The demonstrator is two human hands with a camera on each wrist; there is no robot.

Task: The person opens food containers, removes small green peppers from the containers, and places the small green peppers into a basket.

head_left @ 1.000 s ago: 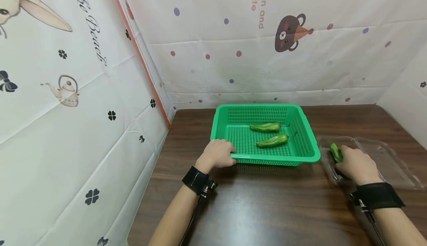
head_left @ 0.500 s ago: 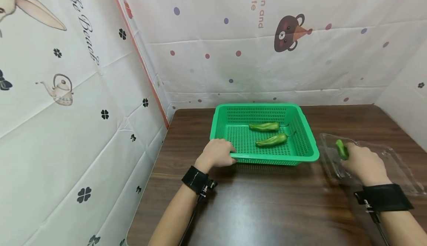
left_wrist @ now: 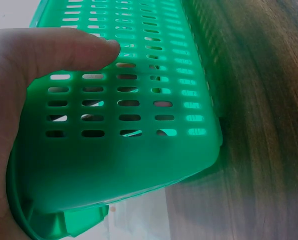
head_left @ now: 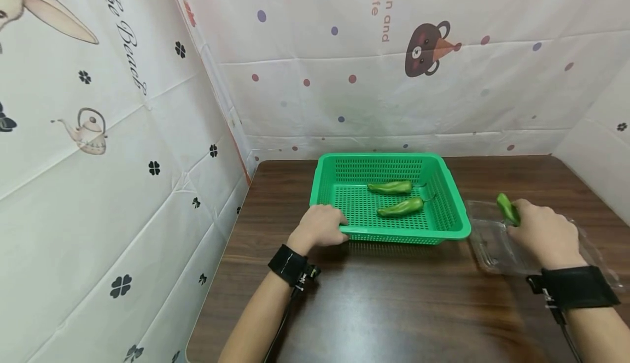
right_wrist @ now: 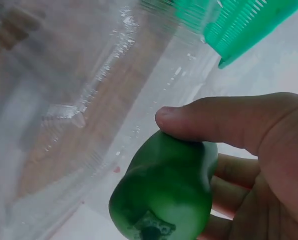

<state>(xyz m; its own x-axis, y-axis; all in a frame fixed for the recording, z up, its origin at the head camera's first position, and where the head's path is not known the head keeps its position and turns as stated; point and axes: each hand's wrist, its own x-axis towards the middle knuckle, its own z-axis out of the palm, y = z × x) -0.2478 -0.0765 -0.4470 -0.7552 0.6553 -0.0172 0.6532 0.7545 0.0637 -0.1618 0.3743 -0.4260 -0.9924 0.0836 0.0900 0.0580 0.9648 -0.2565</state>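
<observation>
— Pepper (head_left: pixel 508 209) in the head view: where is it now?
— In the right hand (head_left: pixel 541 237), gripped and raised off the clear tray (head_left: pixel 484 243); a second ago it lay low in it. The left hand (head_left: pixel 321 226) grips the basket (head_left: pixel 462 226) rim, unmoved, with two peppers inside.
— Left wrist view?
— Thumb (left_wrist: pixel 64 50) curled over the basket (left_wrist: pixel 129 150) wall, holding it.
— Right wrist?
— Thumb (right_wrist: pixel 223 117) and fingers pinch the pepper (right_wrist: pixel 163 195) above the tray (right_wrist: pixel 64 100). I'd judge it is lifted clear.
</observation>
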